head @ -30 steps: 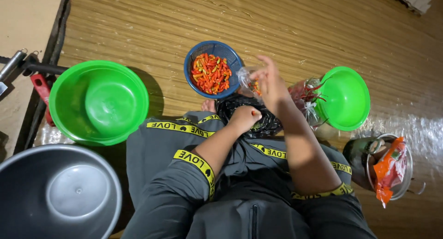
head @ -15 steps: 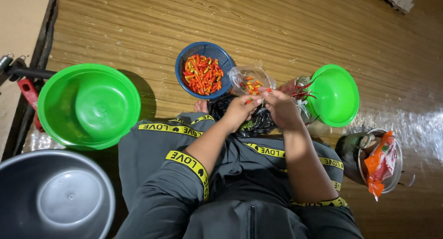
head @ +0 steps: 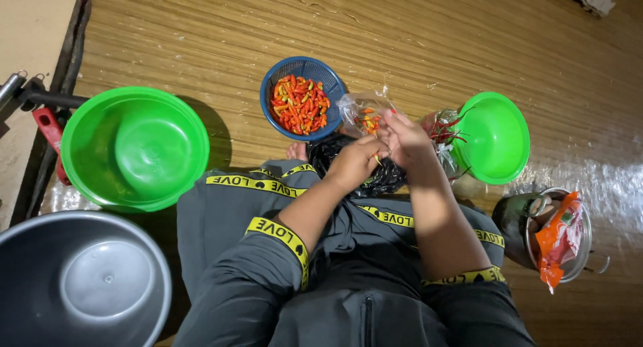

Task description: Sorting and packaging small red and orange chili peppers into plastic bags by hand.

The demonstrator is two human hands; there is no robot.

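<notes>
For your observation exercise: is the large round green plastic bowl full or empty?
Empty: the large round green plastic bowl shows only its bare inside.

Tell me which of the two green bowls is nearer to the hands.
The smaller green bowl, right of the right hand; the large green bowl sits far left.

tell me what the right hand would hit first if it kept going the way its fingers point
Probably the clear bag of chilies: the right hand points up and slightly left in the picture, fingertips about at the bag's edge. Beyond it lies the blue basket. Depth is unclear.
</notes>
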